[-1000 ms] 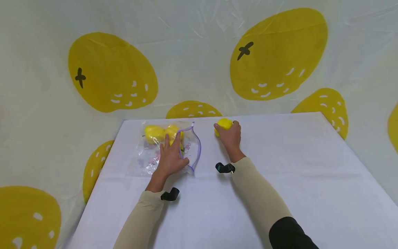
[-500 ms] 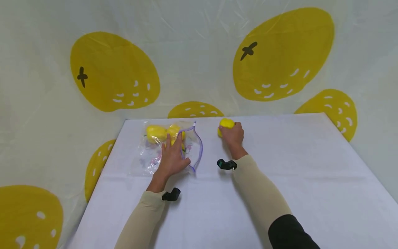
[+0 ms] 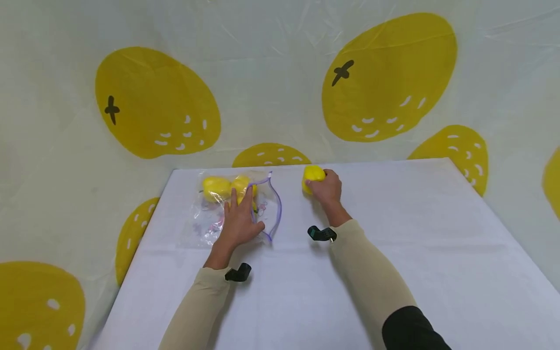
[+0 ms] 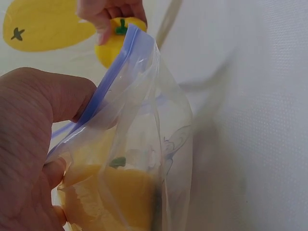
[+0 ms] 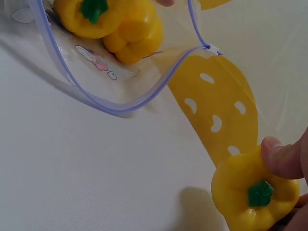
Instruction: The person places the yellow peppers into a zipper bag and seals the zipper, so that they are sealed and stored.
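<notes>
A clear zip bag (image 3: 205,228) with a purple zip edge lies at the left of the table, several yellow bell peppers (image 3: 216,188) inside it. My left hand (image 3: 238,223) rests on the bag near its mouth, fingers spread fairly straight and thumb out to the side. The mouth gapes, as the right wrist view shows. To the right of the bag, my right hand (image 3: 329,188) holds another yellow bell pepper (image 5: 245,197) with a green stem; the thumb presses its side. Parts of the right fingers are hidden behind that pepper.
A white cloth covers the table (image 3: 393,218); its far edge meets a curtain (image 3: 271,73) printed with large yellow fruit. Small dark cameras (image 3: 322,234) sit on both wrists.
The right hand has turned the held pepper a little, and its thumb has shifted on it. The left hand and bag look unmoved; the head view has swayed slightly.
</notes>
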### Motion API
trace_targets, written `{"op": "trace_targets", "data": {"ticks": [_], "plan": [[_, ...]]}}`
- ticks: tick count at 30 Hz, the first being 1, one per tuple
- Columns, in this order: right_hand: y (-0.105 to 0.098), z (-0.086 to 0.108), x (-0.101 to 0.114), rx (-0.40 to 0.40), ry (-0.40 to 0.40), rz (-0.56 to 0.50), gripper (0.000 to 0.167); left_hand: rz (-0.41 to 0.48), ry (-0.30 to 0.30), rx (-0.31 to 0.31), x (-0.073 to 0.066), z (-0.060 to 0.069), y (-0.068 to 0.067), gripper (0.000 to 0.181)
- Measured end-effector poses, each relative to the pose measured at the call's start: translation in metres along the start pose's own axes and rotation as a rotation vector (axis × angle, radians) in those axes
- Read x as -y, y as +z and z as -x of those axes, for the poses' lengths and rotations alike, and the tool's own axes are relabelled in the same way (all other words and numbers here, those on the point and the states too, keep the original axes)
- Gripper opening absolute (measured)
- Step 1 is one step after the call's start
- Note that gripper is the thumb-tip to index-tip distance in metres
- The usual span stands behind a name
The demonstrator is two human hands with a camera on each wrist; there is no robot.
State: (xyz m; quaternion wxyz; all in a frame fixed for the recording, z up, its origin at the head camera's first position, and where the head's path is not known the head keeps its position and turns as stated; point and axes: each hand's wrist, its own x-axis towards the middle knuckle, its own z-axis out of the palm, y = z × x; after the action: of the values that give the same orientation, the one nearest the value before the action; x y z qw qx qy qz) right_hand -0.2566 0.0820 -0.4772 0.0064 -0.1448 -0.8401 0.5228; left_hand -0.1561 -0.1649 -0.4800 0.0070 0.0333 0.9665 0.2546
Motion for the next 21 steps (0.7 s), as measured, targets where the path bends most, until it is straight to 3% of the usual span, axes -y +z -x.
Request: {"op": "trace_targets", "data": {"ticks": [5, 21], "plan": [[-0.002, 0.004, 0.003, 0.034, -0.045, -0.010, 0.068, 0.004, -0.015, 0.006, 0.000, -0.001, -0.002, 0.106], [-0.012, 0.024, 0.007, 0.163, -0.059, -0.062, 0.068, 0.010, -0.010, 0.007, 0.001, -0.002, -0.001, 0.108]]}}
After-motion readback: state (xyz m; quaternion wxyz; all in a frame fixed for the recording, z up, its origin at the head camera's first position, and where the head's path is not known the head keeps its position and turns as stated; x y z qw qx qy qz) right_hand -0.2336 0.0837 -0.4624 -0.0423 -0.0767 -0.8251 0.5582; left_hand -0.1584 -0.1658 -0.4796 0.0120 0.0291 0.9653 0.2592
